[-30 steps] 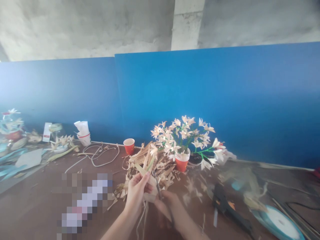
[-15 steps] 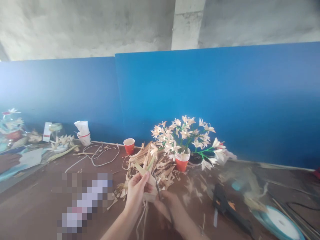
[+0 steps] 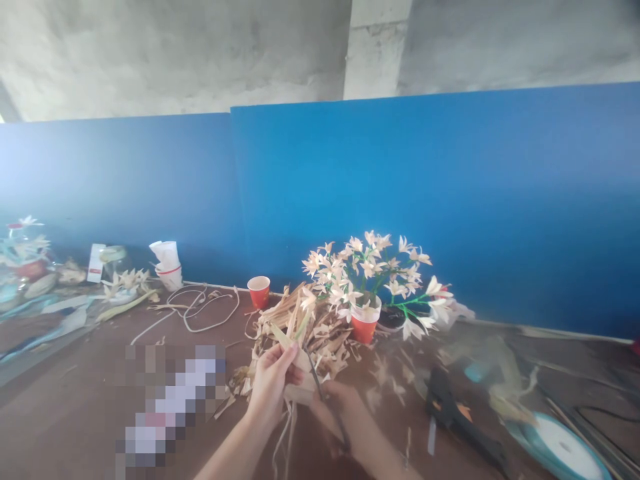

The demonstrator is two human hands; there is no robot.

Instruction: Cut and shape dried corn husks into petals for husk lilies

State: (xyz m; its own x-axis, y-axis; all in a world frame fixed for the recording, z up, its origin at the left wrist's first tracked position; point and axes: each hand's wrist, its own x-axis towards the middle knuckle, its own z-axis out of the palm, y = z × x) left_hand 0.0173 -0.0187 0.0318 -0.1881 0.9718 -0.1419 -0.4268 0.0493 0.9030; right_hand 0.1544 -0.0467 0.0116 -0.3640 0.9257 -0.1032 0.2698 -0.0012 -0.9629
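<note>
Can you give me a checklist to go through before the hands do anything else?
1. Left hand holding the pale husk: ok.
2. Right hand holding the scissors: ok.
3. Left fingers well away from the scissors: not ok, they look very close.
4. Red cup with flowers standing upright: ok.
5. Glue gun switched off: cannot tell.

Head-worn view forward, down over table (image 3: 70, 420)
</note>
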